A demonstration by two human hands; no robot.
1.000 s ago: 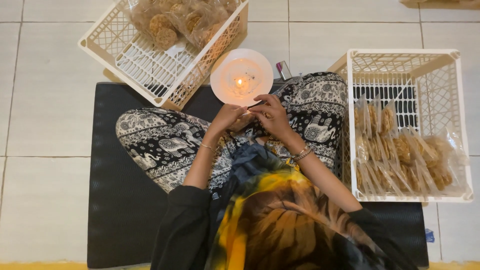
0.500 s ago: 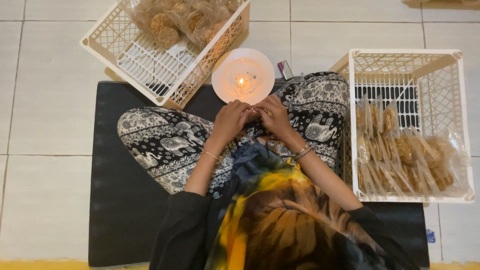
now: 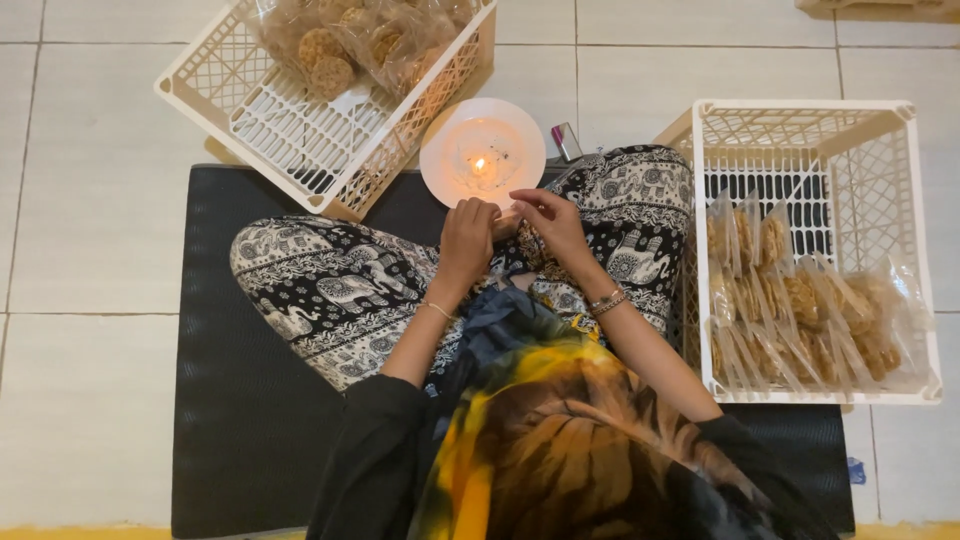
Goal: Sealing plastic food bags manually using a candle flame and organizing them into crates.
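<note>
**Hands working a small packet beside a lit candle**

Seated cross-legged on a dark mat (image 3: 250,400), the person brings the left hand (image 3: 466,232) and right hand (image 3: 552,222) together over the lap, at 6 o'clock of the white plate (image 3: 440,150) bearing a lit candle (image 3: 480,166). Fingers are curled narrowly around a small packet (image 3: 507,222); it is mostly hidden, so its make cannot be told. Judged thin, light and crinkly, with brittle contents, it is best pinched at its edge. At 10 o'clock, a cream crate (image 3: 250,110) holds bagged round snacks (image 3: 330,50); at 3 o'clock, a second crate (image 3: 920,240) holds bagged snacks standing in rows (image 3: 790,310).
</note>
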